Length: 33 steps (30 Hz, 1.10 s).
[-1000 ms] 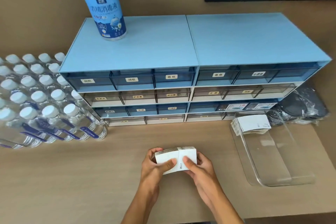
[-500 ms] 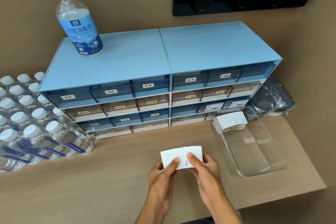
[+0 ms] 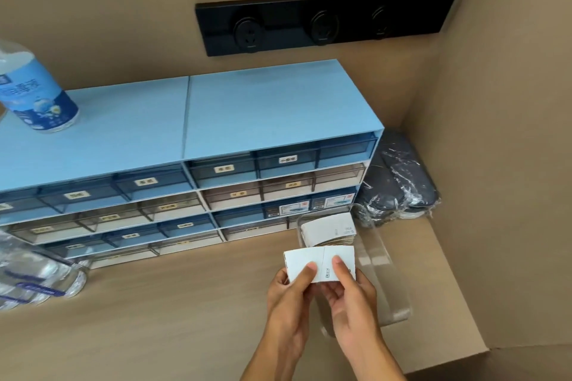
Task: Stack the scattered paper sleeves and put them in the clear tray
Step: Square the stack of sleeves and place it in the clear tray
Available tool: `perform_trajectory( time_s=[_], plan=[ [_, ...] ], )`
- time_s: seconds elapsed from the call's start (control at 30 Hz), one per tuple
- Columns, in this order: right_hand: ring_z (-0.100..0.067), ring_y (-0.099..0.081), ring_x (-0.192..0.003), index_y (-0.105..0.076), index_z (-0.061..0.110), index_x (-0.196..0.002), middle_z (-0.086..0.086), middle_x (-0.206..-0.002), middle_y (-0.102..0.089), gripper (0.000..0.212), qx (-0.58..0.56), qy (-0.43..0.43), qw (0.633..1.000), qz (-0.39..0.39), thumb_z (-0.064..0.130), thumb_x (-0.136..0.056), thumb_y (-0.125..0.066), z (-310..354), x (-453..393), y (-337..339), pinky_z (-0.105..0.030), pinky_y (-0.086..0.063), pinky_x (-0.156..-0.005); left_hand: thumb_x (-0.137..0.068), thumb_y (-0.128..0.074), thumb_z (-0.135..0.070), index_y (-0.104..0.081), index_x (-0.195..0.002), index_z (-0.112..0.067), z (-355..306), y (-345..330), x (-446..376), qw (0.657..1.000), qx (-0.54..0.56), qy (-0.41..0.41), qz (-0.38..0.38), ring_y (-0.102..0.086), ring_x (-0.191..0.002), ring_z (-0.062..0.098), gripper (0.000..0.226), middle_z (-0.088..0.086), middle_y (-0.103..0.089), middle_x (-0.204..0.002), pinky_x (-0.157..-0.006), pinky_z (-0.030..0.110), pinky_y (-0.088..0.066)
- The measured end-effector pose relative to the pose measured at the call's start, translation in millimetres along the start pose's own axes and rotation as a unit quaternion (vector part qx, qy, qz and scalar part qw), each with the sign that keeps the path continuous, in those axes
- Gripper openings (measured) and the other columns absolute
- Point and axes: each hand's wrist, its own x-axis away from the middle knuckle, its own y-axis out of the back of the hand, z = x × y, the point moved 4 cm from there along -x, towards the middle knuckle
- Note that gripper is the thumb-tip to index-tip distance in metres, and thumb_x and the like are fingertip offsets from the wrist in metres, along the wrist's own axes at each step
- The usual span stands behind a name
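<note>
Sleeve stack [image 3: 320, 263] now nearer clear tray [image 3: 393, 297], both hands [image 3: 322, 294] pinching it above tan desk [image 3: 154, 318].

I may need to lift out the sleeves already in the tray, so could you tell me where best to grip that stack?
Grip the stack of paper sleeves across its two short ends, coming from above. It lies flat at the far end of the clear tray, whose walls probably block a sideways approach; pinching the ends should keep the layers together.
</note>
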Motion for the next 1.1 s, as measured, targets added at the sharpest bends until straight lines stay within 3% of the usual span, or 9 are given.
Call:
perform_trajectory(
  time_s=[0.3,0.43,0.47,0.53,0.6,0.7,0.83,0.93,1.1],
  plan=[
    [-0.028,-0.068,-0.09,-0.065,-0.002,-0.116,-0.021,-0.107,-0.071,0.032,-0.066,-0.093,0.992,-0.054,0.011,-0.086,-0.069,32,-36,45,-0.035,-0.051,-0.086,-0.085,-0.067,0.006,-0.061,-0.116,0.011,59,-61,-17,0.994,0.071,0.054,-0.056,-0.076,-0.073,0.031,0.032,0.026,-0.075,-0.095,-0.059,0.03,-0.06],
    [-0.023,-0.064,-0.078,-0.063,-0.001,-0.118,-0.016,-0.096,-0.068,0.033,-0.067,-0.155,0.983,-0.074,0.015,-0.089,-0.067,22,-48,49,-0.029,-0.051,-0.074,-0.087,-0.069,-0.004,-0.059,-0.127,0.01,84,-61,-27,0.976,0.135,0.127,-0.117,-0.066,-0.075,0.028,0.044,0.025,-0.065,-0.118,-0.092,0.036,-0.055],
    [-0.022,-0.062,-0.075,-0.062,0.001,-0.118,-0.015,-0.093,-0.067,0.034,-0.068,-0.176,0.979,-0.079,0.018,-0.089,-0.067,19,-51,49,-0.028,-0.05,-0.072,-0.087,-0.069,-0.006,-0.059,-0.127,0.01,88,-60,-29,0.972,0.138,0.133,-0.135,-0.064,-0.073,0.026,0.044,0.025,-0.064,-0.119,-0.09,0.034,-0.055],
    [-0.024,-0.061,-0.075,-0.062,0.001,-0.117,-0.015,-0.091,-0.066,0.034,-0.063,-0.209,0.972,-0.083,0.021,-0.09,-0.065,13,-57,49,-0.03,-0.049,-0.075,-0.087,-0.07,-0.007,-0.061,-0.12,0.008,90,-60,-31,0.969,0.131,0.129,-0.168,-0.06,-0.062,0.021,0.037,0.021,-0.067,-0.103,-0.06,0.028,-0.058],
    [-0.028,-0.061,-0.079,-0.063,-0.002,-0.114,-0.018,-0.094,-0.065,0.034,-0.055,-0.235,0.967,-0.076,0.024,-0.091,-0.064,9,-62,49,-0.038,-0.05,-0.089,-0.084,-0.073,-0.004,-0.064,-0.108,0.006,90,-59,-34,0.964,0.126,0.121,-0.199,-0.059,-0.051,0.021,0.028,0.019,-0.065,-0.083,-0.041,0.022,-0.052],
    [-0.032,-0.062,-0.094,-0.064,-0.003,-0.108,-0.02,-0.101,-0.065,0.039,-0.034,-0.266,0.96,-0.074,0.033,-0.093,-0.061,3,-69,48,-0.043,-0.043,-0.109,-0.082,-0.075,-0.001,-0.066,-0.094,0.008,87,-58,-40,0.959,0.101,0.102,-0.246,-0.062,-0.051,0.027,0.018,0.023,-0.067,-0.081,-0.039,0.025,-0.052],
    [-0.024,-0.058,-0.071,-0.065,0.0,-0.085,-0.013,-0.077,-0.069,0.032,0.01,-0.274,0.956,-0.102,0.032,-0.09,-0.067,-4,-77,53,-0.038,-0.051,-0.091,-0.082,-0.076,-0.005,-0.062,-0.09,0.006,87,-56,-49,0.952,0.079,0.099,-0.279,-0.057,-0.046,0.025,0.019,0.023,-0.064,-0.077,-0.042,0.028,-0.051],
    [-0.027,-0.06,-0.075,-0.067,-0.003,-0.104,-0.016,-0.095,-0.067,0.036,0.045,-0.267,0.957,-0.101,0.031,-0.092,-0.065,-4,-81,53,-0.041,-0.05,-0.093,-0.081,-0.078,-0.007,-0.06,-0.08,0.005,88,-54,-55,0.949,0.067,0.103,-0.29,-0.055,-0.044,0.023,0.021,0.02,-0.062,-0.07,-0.047,0.03,-0.051],
    [-0.041,-0.061,-0.112,-0.058,-0.013,-0.125,-0.028,-0.127,-0.062,0.053,0.084,-0.256,0.959,-0.092,0.029,-0.093,-0.062,-2,-87,48,-0.05,-0.043,-0.108,-0.078,-0.081,-0.015,-0.063,-0.082,0.006,90,-54,-60,0.942,0.048,0.095,-0.319,-0.053,-0.028,0.02,0.028,0.016,-0.063,-0.059,-0.04,0.025,-0.049]
  ],
)
